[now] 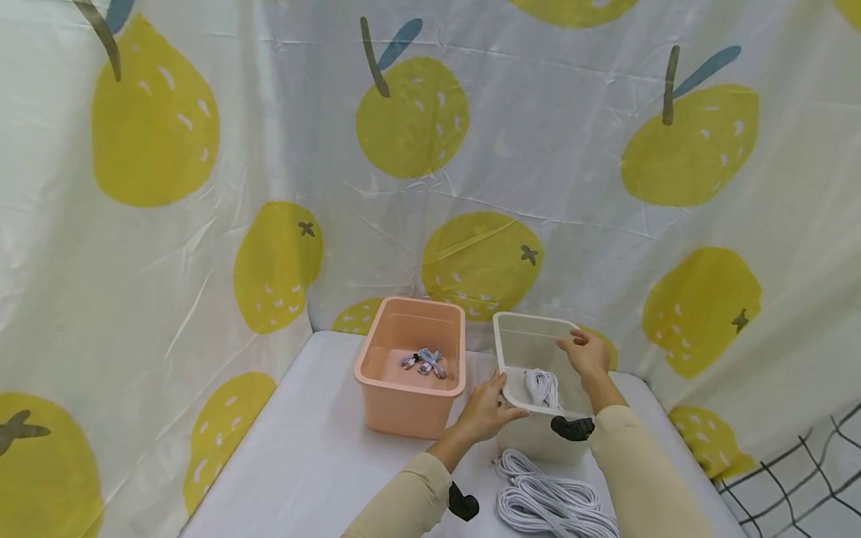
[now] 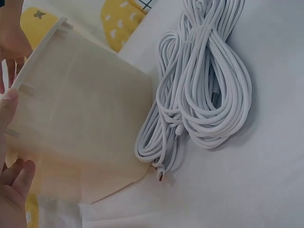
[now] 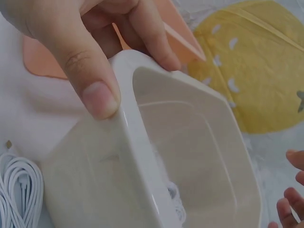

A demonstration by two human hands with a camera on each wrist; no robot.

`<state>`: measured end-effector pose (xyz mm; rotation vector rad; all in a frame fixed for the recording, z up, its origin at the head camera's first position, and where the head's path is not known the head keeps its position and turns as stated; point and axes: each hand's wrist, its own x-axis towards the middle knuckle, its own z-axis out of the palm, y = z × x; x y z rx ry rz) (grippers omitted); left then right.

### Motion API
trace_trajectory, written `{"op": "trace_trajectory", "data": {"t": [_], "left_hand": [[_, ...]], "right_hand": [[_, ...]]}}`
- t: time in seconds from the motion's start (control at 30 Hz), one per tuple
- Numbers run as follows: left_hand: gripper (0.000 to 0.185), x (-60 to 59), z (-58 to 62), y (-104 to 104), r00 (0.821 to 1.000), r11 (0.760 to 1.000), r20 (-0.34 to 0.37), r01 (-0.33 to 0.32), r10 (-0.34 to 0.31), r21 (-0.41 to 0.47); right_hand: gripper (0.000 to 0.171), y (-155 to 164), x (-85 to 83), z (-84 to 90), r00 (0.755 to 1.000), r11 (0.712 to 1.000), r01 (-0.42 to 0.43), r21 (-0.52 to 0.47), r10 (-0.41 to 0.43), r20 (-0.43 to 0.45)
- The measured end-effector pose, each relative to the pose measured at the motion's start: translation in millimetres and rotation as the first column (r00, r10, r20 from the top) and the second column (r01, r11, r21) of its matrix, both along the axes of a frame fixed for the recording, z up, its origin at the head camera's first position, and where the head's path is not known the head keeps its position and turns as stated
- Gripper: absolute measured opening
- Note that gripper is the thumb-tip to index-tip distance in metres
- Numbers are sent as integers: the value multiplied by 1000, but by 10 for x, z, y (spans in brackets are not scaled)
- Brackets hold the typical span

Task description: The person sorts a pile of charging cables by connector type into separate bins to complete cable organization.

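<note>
**Head view: both hands on the white bin, cables lying nearer the body**

Head view shows the white bin (image 1: 534, 351) standing on the table (image 1: 316, 456), straight ahead of the person and just right of the pink bin (image 1: 410, 366). Its long axis runs away from the body. The left hand (image 1: 486, 409) grips the near left corner of the rim, thumb over the edge. The right hand (image 1: 584, 351) lies curled over the far right rim; the right wrist view shows its thumb (image 3: 90, 80) outside the wall and fingers hooked inside, so it grips too. The two hands therefore sit diagonally across the bin, the left one nearer the body.

One white cable coil (image 1: 543, 386) lies inside the white bin, between the hands. A larger bundle of white cables (image 1: 551, 497) lies on the table nearer the body, below both forearms and just beside the bin's near wall, as the left wrist view confirms (image 2: 209, 90). Small grey cables (image 1: 424, 362) lie in the pink bin.
</note>
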<state>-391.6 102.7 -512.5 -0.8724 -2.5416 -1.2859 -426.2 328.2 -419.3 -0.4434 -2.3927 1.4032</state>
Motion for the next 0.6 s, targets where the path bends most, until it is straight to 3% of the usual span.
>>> {"op": "trace_trajectory", "data": {"t": [0.3, 0.6], "left_hand": [[88, 11, -1, 5, 1000, 1000, -7, -3, 3, -13], [86, 10, 29, 8, 1000, 1000, -16, -3, 3, -19]], "right_hand": [[56, 47, 113, 22, 995, 993, -90, 70, 87, 50], [68, 55, 140, 39, 985, 982, -167, 84, 163, 55]]}}
